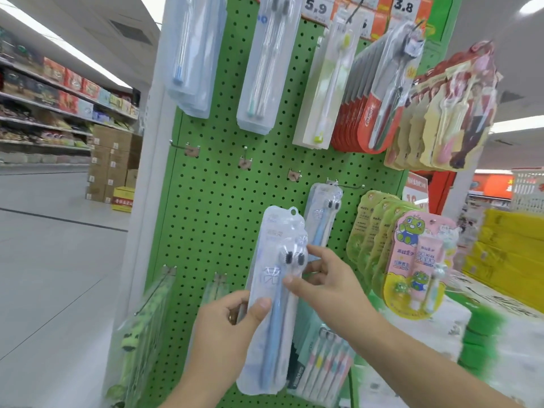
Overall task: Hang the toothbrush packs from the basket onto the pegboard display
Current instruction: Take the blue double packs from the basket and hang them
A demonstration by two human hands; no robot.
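Head view: only view available; looks forward and down at a green pegboard (223,184) filling frame centre.
Held pack: clear toothbrush pack (272,293), lower centre, upright with slight tilt, hang hole (293,212) at top; kept off the board, probably to line the hole up with a hook.
Left hand (226,325): lower centre, thumb on pack front, fingers curled behind left edge; clamped on lower half, likely steadying the long blister.
Right hand (321,278): centre right, thumb and fingertips pinching the pack's right edge near the brush heads; likely steering the top end.
Target hook (351,186): right of centre, above the held pack; bears one matching pack (322,219) of the same design, so judged the destination.
Empty hooks (244,160): row across mid-frame, nothing hanging; alternatives if sorting by type not required.
Neighbouring stock: red-carded packs (368,113) upper right, pink kids' set (418,260) right; close beside the target, snag risk on approach.
Basket: not in frame.
Stage: pack in hand, not yet hung; hole below hook tip.
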